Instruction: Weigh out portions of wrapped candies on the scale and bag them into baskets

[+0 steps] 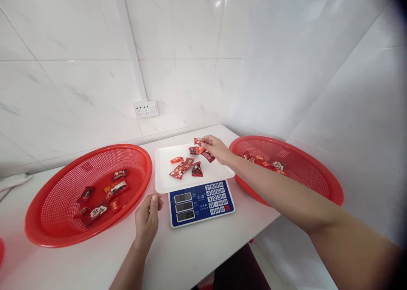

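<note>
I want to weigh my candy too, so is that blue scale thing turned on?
It looks on: the blue scale has dark digits showing on its small grey screens.

Red printed packets [181,170] lie scattered across the white tray [162,180].

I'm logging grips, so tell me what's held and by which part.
The right hand pinches a small red wrapped candy by its right end, at the white tray. The left hand shows nothing held.
</note>
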Motion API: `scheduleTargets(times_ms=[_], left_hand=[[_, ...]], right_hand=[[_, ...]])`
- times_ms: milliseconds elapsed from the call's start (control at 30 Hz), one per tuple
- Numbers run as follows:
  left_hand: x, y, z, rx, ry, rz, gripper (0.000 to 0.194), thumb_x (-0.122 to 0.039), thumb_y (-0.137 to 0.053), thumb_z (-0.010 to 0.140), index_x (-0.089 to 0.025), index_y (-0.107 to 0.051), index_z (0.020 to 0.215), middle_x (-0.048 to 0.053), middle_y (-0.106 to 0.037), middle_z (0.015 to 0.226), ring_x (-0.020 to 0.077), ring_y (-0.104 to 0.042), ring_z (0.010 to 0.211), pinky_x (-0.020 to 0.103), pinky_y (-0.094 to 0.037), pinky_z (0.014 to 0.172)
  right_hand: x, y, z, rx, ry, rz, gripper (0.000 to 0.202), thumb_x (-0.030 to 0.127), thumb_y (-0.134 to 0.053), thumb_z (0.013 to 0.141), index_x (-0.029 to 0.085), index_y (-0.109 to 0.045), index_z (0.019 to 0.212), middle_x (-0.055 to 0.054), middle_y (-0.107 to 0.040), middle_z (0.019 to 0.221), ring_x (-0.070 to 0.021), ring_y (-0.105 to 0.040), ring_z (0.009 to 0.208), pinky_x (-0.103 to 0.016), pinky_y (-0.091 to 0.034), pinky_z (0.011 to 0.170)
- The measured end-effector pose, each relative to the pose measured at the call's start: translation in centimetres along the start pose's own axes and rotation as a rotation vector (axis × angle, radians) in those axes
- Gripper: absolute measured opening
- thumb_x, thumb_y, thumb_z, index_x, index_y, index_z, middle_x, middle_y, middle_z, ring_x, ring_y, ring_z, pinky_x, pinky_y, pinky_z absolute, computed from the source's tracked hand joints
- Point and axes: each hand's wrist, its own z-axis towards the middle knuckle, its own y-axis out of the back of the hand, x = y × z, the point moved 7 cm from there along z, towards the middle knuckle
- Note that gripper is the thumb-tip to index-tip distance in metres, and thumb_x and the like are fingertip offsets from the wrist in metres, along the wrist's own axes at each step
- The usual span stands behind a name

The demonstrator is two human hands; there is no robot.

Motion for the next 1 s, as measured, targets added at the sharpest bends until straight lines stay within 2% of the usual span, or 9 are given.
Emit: scheduleTargets(times_ms=[167,367,433,667,767,867,1000], left_hand=[[0.0,0.1,0.0,-0.001,-0.002,-0.001,0.037,-0.046,-0.038,0.088,-0.017,-0.058,0.077,0.001,-0.058,0.062,0.0119,-0.055,0.058,0.022,-0.046,0.056],[-0.1,0.1,0.0,0.001,-0.015,0.004,0.037,-0.046,-0.038,0.088,-0.017,-0.059,0.077,0.001,-0.058,0.062,0.0121,-0.055,0.058,0.022,-0.047,0.056],[-0.1,0.0,0.0,0.003,-0.017,0.007,0.036,-0.045,-0.038,0.088,-0.017,-0.058,0.077,0.001,-0.058,0.063,0.0119,-0.055,0.058,0.022,-0.046,0.056],[-0.1,0.1,-0.1,0.008,-0.015,0.008,0.036,-0.044,-0.038,0.089,-0.017,-0.059,0.078,0.001,-0.057,0.062,0.0115,-0.055,0.057,0.022,-0.046,0.056],[-0.2,0.1,-0.1,0.008,-0.012,0.014,0.036,-0.044,-0.038,0.088,-0.017,-0.059,0.078,0.001,-0.058,0.062,0.0115,-0.055,0.057,0.022,-0.046,0.056],[-0.3,0.0,-0.1,0.009,-0.014,0.016,0.037,-0.044,-0.038,0.088,-0.017,-0.059,0.078,0.001,-0.058,0.061,0.0116,-0.055,0.057,0.022,-0.046,0.056],[-0.3,0.0,-0.1,0.011,-0.015,0.030,0.037,-0.044,-0.037,0.088,-0.017,-0.059,0.077,0.001,-0.058,0.061,0.0115,-0.055,0.057,0.022,-0.046,0.056]], right_hand=[[0.8,-0.6,0.6,-0.068,0.083,0.017,0.007,0.016,-0.058,0.077,0.021,-0.056,0.082,0.000,-0.065,0.086,-0.0095,-0.059,0.065,-0.021,-0.048,0.052],[0.6,-0.8,0.9,-0.104,0.115,0.005,0.005,0.021,-0.051,0.081,0.023,-0.052,0.086,0.003,-0.061,0.080,-0.0052,-0.049,0.043,-0.019,-0.040,0.038],[0.3,-0.8,0.9,-0.110,0.122,-0.019,0.008,0.020,-0.050,0.080,0.023,-0.052,0.087,0.003,-0.061,0.079,-0.0050,-0.048,0.043,-0.019,-0.040,0.039],[0.3,-1.0,0.6,-0.060,0.170,-0.118,0.012,0.018,-0.057,0.076,0.023,-0.059,0.087,0.001,-0.065,0.087,-0.0088,-0.058,0.055,-0.023,-0.048,0.050],[1.0,-1.2,0.5,-0.034,0.238,-0.238,0.016,0.015,-0.053,0.078,0.024,-0.059,0.089,0.000,-0.066,0.094,-0.0129,-0.063,0.070,-0.029,-0.051,0.064],[1.8,-1.3,0.4,-0.038,0.338,-0.369,0.019,0.012,-0.050,0.079,0.024,-0.059,0.091,-0.001,-0.066,0.102,-0.0164,-0.062,0.093,-0.035,-0.048,0.084],[1.8,-1.4,0.5,-0.028,0.382,-0.380,0.020,0.013,-0.048,0.080,0.024,-0.059,0.093,-0.001,-0.066,0.105,-0.0162,-0.060,0.097,-0.036,-0.045,0.088]])
